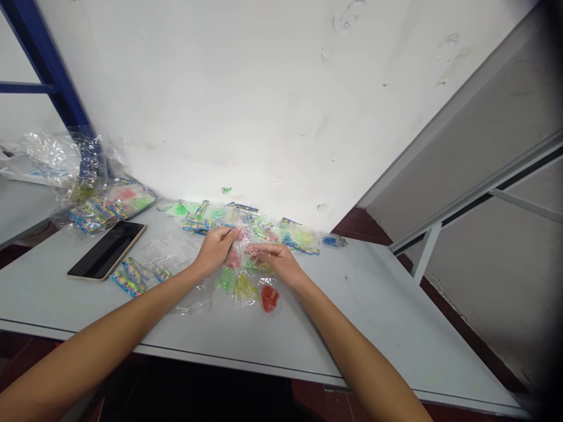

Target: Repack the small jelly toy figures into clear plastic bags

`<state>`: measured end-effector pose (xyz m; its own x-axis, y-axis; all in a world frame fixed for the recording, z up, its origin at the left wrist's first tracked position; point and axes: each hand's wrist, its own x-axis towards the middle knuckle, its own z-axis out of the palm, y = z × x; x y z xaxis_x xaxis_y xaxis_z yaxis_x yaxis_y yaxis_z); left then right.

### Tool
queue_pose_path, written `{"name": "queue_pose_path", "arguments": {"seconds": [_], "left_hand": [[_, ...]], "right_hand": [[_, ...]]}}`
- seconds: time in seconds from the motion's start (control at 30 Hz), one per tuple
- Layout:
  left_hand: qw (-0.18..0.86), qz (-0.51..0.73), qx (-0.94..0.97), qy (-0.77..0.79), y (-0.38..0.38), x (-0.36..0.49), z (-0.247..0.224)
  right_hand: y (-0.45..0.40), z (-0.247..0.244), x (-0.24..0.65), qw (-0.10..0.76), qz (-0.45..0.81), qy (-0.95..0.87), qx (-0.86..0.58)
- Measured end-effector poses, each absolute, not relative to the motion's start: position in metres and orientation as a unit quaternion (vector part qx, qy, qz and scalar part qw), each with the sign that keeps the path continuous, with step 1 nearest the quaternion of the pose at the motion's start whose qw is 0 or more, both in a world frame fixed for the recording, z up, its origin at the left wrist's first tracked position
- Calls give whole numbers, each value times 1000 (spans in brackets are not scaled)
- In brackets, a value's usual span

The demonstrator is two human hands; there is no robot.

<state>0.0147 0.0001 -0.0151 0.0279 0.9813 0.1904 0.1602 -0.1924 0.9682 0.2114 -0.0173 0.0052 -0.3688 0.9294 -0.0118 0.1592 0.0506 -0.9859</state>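
Note:
My left hand (215,249) is closed, thumb against fingers, on a clear plastic bag (243,239) with something reddish behind or inside it. On the other side of the bag, my right hand (278,262) has its fingers bent and fingertips at the plastic, apparently pinching it. Below the hands lie small clear packets: one with a green piece (226,280), one with a yellow piece (246,288) and one with a red piece (270,298). Glare on the plastic hides exactly where the fingertips meet it.
Several colourful-topped packets (303,237) line the wall. A phone (108,251) lies at left, beside patterned packets (132,276) and loose plastic. A large clear bag (109,202) of packets sits at the back left. The grey table (387,316) ends at a metal frame (440,234).

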Motion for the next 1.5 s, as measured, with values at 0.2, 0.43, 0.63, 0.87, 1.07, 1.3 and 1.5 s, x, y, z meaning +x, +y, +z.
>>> {"name": "queue_pose_path", "arguments": {"seconds": [0.2, 0.43, 0.63, 0.87, 1.07, 1.3, 1.5], "left_hand": [[368, 491, 603, 510, 0, 9, -9], [252, 442, 659, 553, 2, 1, -4], [140, 458, 672, 565, -3, 2, -4], [-50, 434, 848, 300, -20, 18, -3], [-75, 355, 870, 333, -11, 20, -19], [-75, 281, 864, 410, -8, 14, -18], [-79, 248, 850, 459, -8, 11, -15]], "right_hand": [[-21, 11, 210, 353, 492, -654, -454], [-29, 14, 207, 365, 466, -671, -446], [-31, 19, 206, 359, 439, -695, -442], [-30, 11, 203, 362, 393, -731, -424], [-26, -2, 204, 365, 416, -716, -425], [-27, 3, 205, 364, 410, -714, -436], [-22, 3, 207, 382, 374, -704, -468]]}}
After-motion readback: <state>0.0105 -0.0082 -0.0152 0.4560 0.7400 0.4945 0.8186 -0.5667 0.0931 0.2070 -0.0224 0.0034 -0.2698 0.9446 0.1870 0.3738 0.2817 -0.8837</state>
